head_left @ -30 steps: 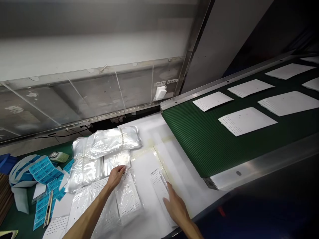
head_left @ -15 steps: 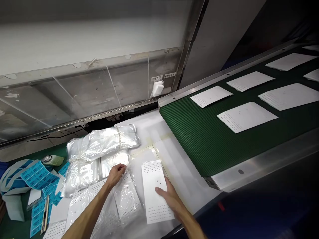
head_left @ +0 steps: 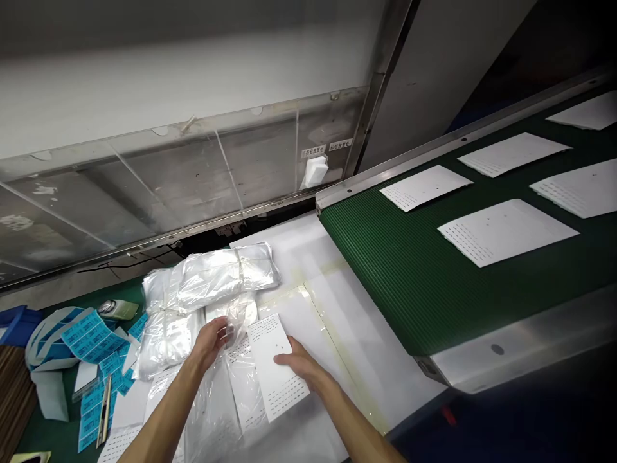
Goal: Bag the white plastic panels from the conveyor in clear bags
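Five white sheets (head_left: 507, 233) lie on the green conveyor belt (head_left: 409, 276) to my right as I work at the counter (head_left: 332, 302), with strapped bundles of clear plastic bags (head_left: 216, 273) just beyond my left hand (head_left: 211, 343). That hand is curled, its fingers (head_left: 216, 328) and thumb pinching the film at the mouth of a loose bag (head_left: 243, 392). My right hand (head_left: 301, 368) is open and spread, fingertips resting on the edge of a sixth sheet (head_left: 272, 366), which lies tilted across the bag with its upper end at the pinched mouth. From this view I cannot tell whether that end has entered the bag. The slick film could slip from my pinch and let the mouth fall shut. Pressure from the right hand could skew or crease the sheet, and a corner snagging the thin plastic could tear it. Blue labels (head_left: 91, 337) and a utility knife (head_left: 103, 411) lie to the left, near the bag's spread.
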The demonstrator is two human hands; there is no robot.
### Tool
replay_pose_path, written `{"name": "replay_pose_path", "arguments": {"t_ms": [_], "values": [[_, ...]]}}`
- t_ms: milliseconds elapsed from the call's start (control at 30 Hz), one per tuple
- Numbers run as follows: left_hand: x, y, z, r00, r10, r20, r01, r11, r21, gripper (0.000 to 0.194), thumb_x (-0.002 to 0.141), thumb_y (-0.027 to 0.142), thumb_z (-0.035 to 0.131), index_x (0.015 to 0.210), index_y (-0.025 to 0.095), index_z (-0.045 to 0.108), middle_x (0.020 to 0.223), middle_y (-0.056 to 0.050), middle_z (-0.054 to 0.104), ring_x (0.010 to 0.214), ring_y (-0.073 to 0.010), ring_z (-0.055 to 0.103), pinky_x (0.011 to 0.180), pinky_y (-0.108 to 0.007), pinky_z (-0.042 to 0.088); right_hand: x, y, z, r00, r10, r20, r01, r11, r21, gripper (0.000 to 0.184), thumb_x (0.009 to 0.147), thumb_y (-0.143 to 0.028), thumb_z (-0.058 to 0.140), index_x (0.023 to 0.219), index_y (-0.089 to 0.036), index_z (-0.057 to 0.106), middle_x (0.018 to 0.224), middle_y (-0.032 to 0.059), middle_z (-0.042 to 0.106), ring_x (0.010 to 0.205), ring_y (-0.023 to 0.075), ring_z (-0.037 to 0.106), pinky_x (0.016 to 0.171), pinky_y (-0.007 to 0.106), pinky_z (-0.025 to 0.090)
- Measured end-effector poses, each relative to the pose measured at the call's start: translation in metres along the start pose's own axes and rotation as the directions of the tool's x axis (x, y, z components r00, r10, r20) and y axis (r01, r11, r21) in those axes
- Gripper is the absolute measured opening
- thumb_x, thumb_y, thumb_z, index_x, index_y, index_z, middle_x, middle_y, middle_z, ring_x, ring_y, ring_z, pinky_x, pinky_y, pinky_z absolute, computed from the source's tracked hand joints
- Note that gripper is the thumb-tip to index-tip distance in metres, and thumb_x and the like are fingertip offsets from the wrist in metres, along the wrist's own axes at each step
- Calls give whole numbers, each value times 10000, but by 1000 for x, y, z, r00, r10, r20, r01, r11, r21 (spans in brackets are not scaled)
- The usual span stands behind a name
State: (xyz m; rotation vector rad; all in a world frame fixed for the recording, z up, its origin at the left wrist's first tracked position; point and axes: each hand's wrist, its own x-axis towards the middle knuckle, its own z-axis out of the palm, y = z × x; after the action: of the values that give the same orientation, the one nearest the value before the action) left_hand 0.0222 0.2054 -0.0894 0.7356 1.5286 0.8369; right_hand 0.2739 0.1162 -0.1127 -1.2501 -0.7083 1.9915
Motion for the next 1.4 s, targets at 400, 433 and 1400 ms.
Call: {"name": "replay_pose_path", "arguments": {"t_ms": [400, 433, 1400], "values": [[-4, 11, 19, 990, -21, 139, -21, 957, 289, 166, 815, 285, 623, 838, 121, 612, 757, 1, 631, 648, -114, 595, 611, -274, 510, -33, -51, -5, 978, -151, 144, 109, 959, 261, 555, 760, -343, 634, 1262, -211, 435, 1142, 90, 627, 991, 260, 616, 822, 394, 486], [0, 7, 26, 990, -39, 135, -10, 940, 341, 166, 830, 286, 604, 824, 120, 608, 743, 6, 623, 626, -107, 585, 589, -265, 503, -34, -51, -5, 977, -146, 155, 98, 954, 282, 564, 748, -336, 645, 1257, -196, 445, 1131, 99, 632, 981, 268, 621, 815, 401, 488], [-11, 44, -1, 994, 108, 30, -101, 978, -183, 168, 695, 212, 700, 826, 161, 608, 644, 17, 580, 581, -116, 584, 656, -295, 549, 62, -38, 37, 1000, -17, 11, 18, 993, -116, 409, 730, -183, 679, 1111, -150, 535, 1016, 60, 646, 890, 212, 624, 778, 377, 498]]}}
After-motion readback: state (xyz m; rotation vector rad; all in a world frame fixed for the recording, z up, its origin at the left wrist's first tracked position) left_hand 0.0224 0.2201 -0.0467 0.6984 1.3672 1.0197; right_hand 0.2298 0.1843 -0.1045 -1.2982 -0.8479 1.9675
